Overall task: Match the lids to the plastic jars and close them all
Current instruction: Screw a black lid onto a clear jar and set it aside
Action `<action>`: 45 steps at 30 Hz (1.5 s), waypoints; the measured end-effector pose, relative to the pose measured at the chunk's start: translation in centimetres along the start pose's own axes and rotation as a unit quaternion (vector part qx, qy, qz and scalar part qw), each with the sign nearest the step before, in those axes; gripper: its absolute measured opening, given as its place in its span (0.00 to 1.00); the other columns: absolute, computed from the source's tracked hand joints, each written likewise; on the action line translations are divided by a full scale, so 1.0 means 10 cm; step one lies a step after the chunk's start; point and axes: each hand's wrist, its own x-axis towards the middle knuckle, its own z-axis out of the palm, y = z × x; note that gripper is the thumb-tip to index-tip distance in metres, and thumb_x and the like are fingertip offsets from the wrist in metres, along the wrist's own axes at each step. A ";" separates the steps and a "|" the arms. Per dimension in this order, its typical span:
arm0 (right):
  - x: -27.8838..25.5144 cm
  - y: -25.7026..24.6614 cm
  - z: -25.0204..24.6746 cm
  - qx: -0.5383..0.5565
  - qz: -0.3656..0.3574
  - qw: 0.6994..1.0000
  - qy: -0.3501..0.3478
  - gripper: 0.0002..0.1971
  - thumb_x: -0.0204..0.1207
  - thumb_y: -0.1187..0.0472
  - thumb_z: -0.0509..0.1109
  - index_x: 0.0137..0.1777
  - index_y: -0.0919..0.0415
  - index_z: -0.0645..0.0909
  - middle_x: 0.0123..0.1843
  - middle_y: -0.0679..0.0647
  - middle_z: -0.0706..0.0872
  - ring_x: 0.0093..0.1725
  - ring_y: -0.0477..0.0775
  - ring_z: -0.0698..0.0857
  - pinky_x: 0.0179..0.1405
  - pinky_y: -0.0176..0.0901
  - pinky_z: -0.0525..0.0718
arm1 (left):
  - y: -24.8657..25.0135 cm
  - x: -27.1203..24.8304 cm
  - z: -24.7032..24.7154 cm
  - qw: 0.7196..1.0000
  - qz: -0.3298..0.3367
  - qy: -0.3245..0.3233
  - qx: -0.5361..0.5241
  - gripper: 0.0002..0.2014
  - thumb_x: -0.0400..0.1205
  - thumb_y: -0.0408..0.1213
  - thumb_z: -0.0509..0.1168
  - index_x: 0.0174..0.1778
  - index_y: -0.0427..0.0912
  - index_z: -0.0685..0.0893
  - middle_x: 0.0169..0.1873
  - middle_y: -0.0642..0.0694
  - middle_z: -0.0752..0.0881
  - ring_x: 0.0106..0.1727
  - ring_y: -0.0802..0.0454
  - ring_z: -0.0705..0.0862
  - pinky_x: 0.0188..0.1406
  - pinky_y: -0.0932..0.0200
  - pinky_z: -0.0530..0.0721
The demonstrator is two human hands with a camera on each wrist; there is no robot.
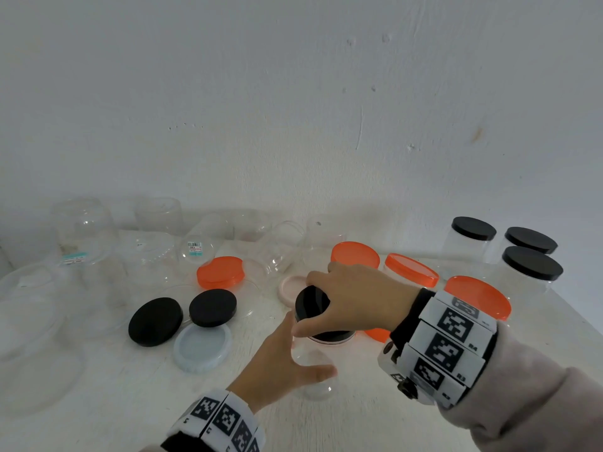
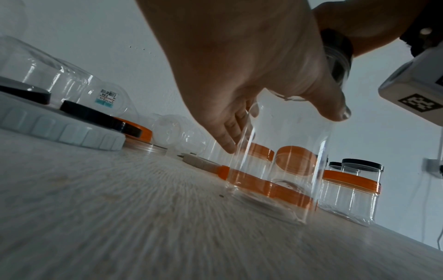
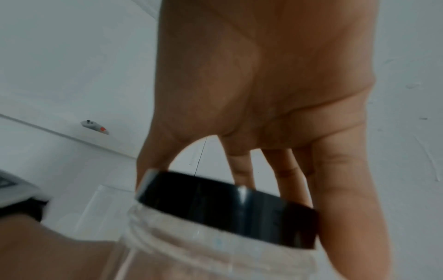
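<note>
A clear plastic jar (image 1: 315,370) stands upright on the white table near the middle front. My left hand (image 1: 287,353) grips its side, thumb in front and fingers behind, as the left wrist view shows around the jar (image 2: 282,161). A black lid (image 1: 313,308) sits tilted on the jar's mouth. My right hand (image 1: 346,298) holds this lid from above, fingers curled round its rim; the right wrist view shows the lid (image 3: 225,206) on the threaded neck. Two loose black lids (image 1: 156,321) (image 1: 212,307) lie at the left.
Several open clear jars (image 1: 85,230) crowd the back left. A pale blue lid (image 1: 202,349), an orange lid (image 1: 221,271) and a pink lid (image 1: 292,288) lie loose. Orange-lidded jars (image 1: 411,270) and three black-lidded jars (image 1: 532,267) stand at the right.
</note>
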 end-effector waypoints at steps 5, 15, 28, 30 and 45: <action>-0.04 0.08 -0.11 0.079 -0.058 0.990 -0.097 0.39 0.69 0.37 0.74 0.78 0.35 0.60 0.61 0.41 0.68 0.63 0.49 0.70 0.54 0.44 0.75 | 0.02 0.01 0.01 1.000 0.000 0.003 0.015 0.42 0.62 0.66 0.77 0.65 0.87 0.56 0.64 0.82 0.71 0.65 0.82 0.69 0.57 0.73 0.70; -0.01 0.06 -0.03 0.041 -0.018 0.999 -0.027 0.32 0.65 0.27 0.70 0.63 0.45 0.72 0.45 0.41 0.71 0.42 0.44 0.75 0.32 0.37 0.67 | 0.00 0.01 0.02 1.000 0.004 0.004 0.026 0.45 0.61 0.68 0.76 0.71 0.78 0.59 0.66 0.78 0.73 0.67 0.78 0.70 0.63 0.69 0.70; -0.01 0.12 -0.10 0.079 -0.053 0.991 -0.092 0.39 0.64 0.38 0.78 0.74 0.35 0.64 0.54 0.41 0.70 0.54 0.47 0.74 0.41 0.38 0.73 | 0.06 0.00 0.01 1.000 0.007 0.009 0.026 0.41 0.61 0.68 0.76 0.61 0.91 0.55 0.62 0.85 0.70 0.64 0.86 0.68 0.53 0.78 0.70; -0.01 0.10 -0.06 0.067 -0.037 0.995 -0.068 0.37 0.63 0.32 0.75 0.70 0.38 0.68 0.50 0.41 0.71 0.50 0.48 0.76 0.37 0.38 0.73 | 0.05 0.00 0.01 1.000 0.005 0.006 0.021 0.42 0.61 0.67 0.77 0.65 0.87 0.56 0.64 0.81 0.73 0.66 0.80 0.70 0.59 0.71 0.71; -0.03 0.12 -0.09 0.054 -0.074 0.993 -0.080 0.41 0.66 0.39 0.76 0.78 0.38 0.62 0.60 0.42 0.71 0.60 0.48 0.73 0.55 0.45 0.80 | 0.04 0.01 0.02 0.999 0.007 0.017 0.028 0.42 0.60 0.68 0.76 0.62 0.89 0.56 0.63 0.83 0.72 0.65 0.81 0.70 0.56 0.75 0.70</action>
